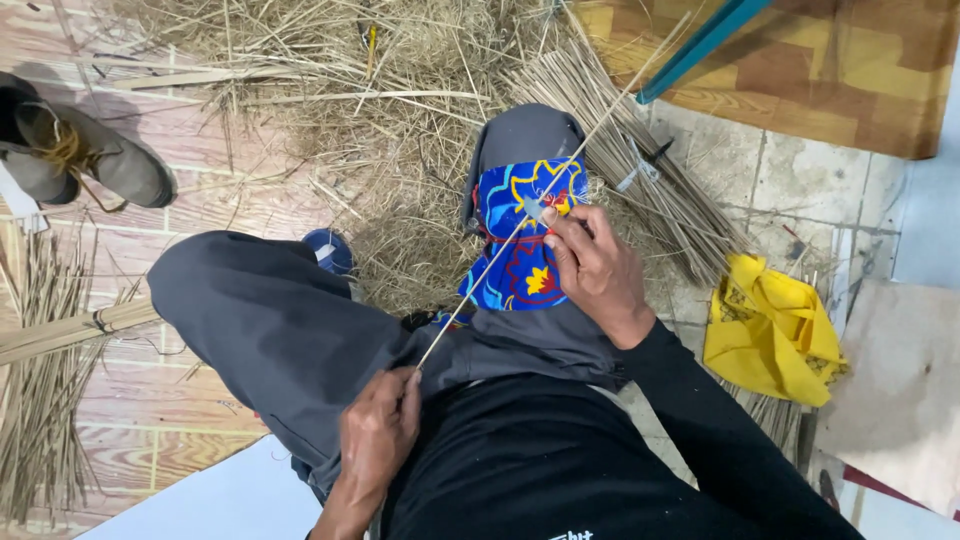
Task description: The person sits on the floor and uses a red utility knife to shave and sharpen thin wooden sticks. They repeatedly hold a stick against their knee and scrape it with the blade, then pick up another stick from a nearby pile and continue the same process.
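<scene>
Seated, looking down at my lap. Landmark for all positions: the blue patterned cloth (520, 245) draped over my right knee.

A thin pale stalk (480, 285) runs diagonally across the cloth, from low and left of it up past its top right corner toward a teal bar (700, 45) at the frame's upper edge.

My left hand (378, 435) sits below and left of the cloth, against my grey trousers (280, 330). Its grip is closed on the lower end of the stalk, pinched at the fingertips.

My right hand (595, 268) rests on the cloth's right edge. Thumb and fingers are pressed together on the stalk near the cloth's upper part. A small pale blade-like piece shows at the fingertips; I cannot tell what it is.

Above the cloth: a loose heap of dry straw (400, 110) on the floor. Just right of the cloth: a fanned bundle of straight trimmed stalks (640, 170). Farther right: a crumpled yellow bag (770, 330). Far left of the cloth: a grey boot (90, 150), and below that a tied bundle (70, 330) lying on more dry stems.
</scene>
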